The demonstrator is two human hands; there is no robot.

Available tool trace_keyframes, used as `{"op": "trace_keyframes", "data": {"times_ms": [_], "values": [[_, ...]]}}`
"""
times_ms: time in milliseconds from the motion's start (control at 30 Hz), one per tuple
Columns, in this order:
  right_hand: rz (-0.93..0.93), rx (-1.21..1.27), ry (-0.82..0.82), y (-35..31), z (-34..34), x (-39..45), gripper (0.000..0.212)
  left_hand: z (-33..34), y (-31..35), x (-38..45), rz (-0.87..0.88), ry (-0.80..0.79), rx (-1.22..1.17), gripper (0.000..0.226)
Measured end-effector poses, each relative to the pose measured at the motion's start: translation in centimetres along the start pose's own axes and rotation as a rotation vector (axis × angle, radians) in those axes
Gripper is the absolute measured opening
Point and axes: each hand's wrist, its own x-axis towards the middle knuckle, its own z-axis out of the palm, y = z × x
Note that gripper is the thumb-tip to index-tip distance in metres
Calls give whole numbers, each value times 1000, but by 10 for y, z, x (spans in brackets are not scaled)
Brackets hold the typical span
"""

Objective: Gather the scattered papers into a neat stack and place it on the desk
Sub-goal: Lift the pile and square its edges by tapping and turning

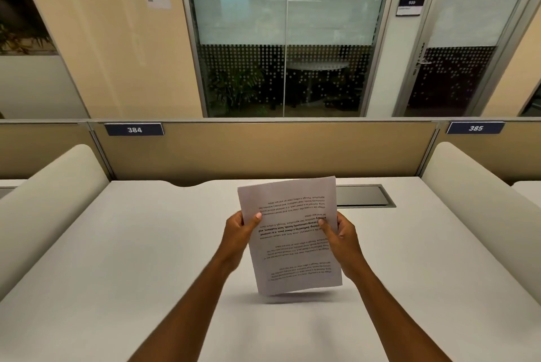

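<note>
Papers (292,241) are sitting in the centre of the frame as one gathered stack, held up off the desk (117,259) with the bottom edge hanging just above its white top and throwing a shadow beneath. The printed text is facing the camera upside down, and the stack is leaning slightly leftward at the top. The left hand (238,232) is gripping the left edge, thumb pressing on the front, fingers wrapped behind. The right hand (341,237) is clamping the right edge the same way, thumb on the print. Behind the sheets, right of centre, a dark cable hatch (364,196) is lying flush in the desk. Further back, a tan partition (278,150) is carrying number plates 384 (134,129) and 385 (475,128).
</note>
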Motion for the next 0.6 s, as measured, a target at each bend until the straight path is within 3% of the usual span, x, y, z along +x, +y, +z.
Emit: {"op": "trace_keyframes", "data": {"times_ms": [600], "values": [[37, 100, 97, 21, 27, -13, 16, 31, -29, -16, 255, 384, 252, 7]]}}
